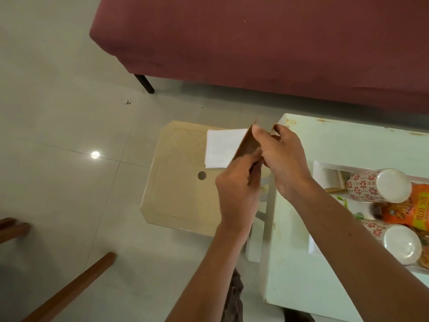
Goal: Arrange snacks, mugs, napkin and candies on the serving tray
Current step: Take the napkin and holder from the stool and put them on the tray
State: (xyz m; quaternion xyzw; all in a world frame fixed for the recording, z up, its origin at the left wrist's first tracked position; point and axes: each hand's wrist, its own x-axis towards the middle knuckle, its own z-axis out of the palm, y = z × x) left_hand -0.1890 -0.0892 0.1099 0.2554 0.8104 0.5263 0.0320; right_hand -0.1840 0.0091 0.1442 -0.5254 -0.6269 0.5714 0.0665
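My left hand (236,196) and my right hand (285,159) both grip a thin brown paper pouch (246,145) above a beige plastic stool (176,187). My right fingers pinch its top edge, while my left hand holds its lower part. A white napkin (220,147) shows just behind the pouch over the stool; I cannot tell whether it lies on the seat. To the right, a white serving tray (320,168) on the white table (348,140) holds two red-flowered mugs (371,185) (399,242) and an orange snack packet (415,214) between them.
A dark red sofa (255,38) runs across the back, with a black leg (145,83). Pale floor tiles (69,135) fill the left side. Brown wooden furniture parts (69,291) cross the lower left corner. The stool stands close against the table's left edge.
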